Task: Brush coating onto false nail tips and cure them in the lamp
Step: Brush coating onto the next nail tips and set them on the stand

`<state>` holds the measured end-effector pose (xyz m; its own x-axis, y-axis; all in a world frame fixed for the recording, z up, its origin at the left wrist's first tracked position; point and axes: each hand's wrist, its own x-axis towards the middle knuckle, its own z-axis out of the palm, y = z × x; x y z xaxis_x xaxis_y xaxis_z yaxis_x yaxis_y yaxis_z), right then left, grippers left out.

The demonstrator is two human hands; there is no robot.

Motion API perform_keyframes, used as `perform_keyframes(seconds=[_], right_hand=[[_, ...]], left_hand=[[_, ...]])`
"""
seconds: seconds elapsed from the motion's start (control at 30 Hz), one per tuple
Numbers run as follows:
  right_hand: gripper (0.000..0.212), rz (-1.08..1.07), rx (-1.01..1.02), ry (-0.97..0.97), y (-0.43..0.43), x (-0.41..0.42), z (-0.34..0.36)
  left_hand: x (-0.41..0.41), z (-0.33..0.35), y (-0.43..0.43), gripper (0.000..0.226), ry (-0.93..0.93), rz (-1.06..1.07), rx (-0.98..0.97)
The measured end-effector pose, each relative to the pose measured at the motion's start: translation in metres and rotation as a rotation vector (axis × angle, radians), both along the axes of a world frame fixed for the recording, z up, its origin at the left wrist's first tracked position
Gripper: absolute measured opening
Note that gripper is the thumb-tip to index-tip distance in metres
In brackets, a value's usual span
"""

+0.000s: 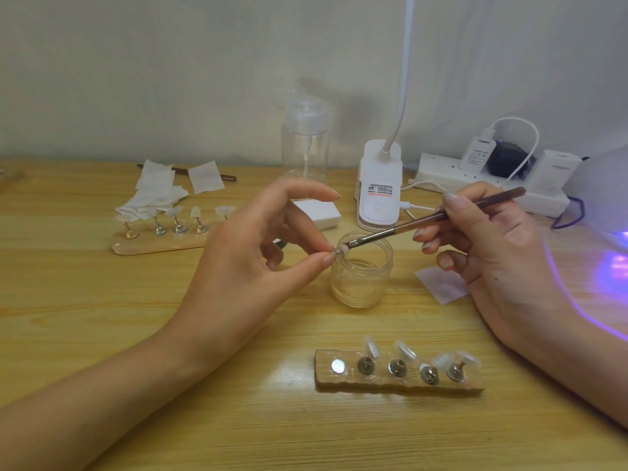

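My left hand (pixel 258 246) pinches a small clear nail tip (pixel 341 250) between thumb and finger, just over the rim of an open glass jar (pixel 362 270). My right hand (pixel 489 243) holds a brown brush (pixel 438 219) like a pen, its bristles touching the nail tip. A wooden holder (pixel 397 372) near the front edge carries several nail tips on metal stands, with its leftmost magnet bare. A second wooden holder (pixel 159 239) with several tips lies at the back left. The curing lamp (pixel 601 198) stands at the right edge, glowing violet.
A clear pump bottle (pixel 305 144), a white clip lamp (pixel 379 188) and a white power strip (pixel 489 185) with plugs and cables line the back. Paper wipes (pixel 159 192) lie at the back left, one wipe (pixel 441 283) by my right hand, and a white block (pixel 319 214) behind my left hand.
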<state>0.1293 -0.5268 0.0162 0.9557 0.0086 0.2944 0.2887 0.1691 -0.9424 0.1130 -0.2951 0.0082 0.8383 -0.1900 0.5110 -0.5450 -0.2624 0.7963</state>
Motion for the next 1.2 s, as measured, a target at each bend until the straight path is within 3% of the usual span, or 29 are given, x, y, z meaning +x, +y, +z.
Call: perform_keyframes(seconds=[1.2], right_hand=[[0.013,0.037,0.049,-0.057,-0.0008,0.0002,0.0012]], left_hand=[[-0.003,0.0019,-0.0028,0.042,0.021,0.002,-0.018]])
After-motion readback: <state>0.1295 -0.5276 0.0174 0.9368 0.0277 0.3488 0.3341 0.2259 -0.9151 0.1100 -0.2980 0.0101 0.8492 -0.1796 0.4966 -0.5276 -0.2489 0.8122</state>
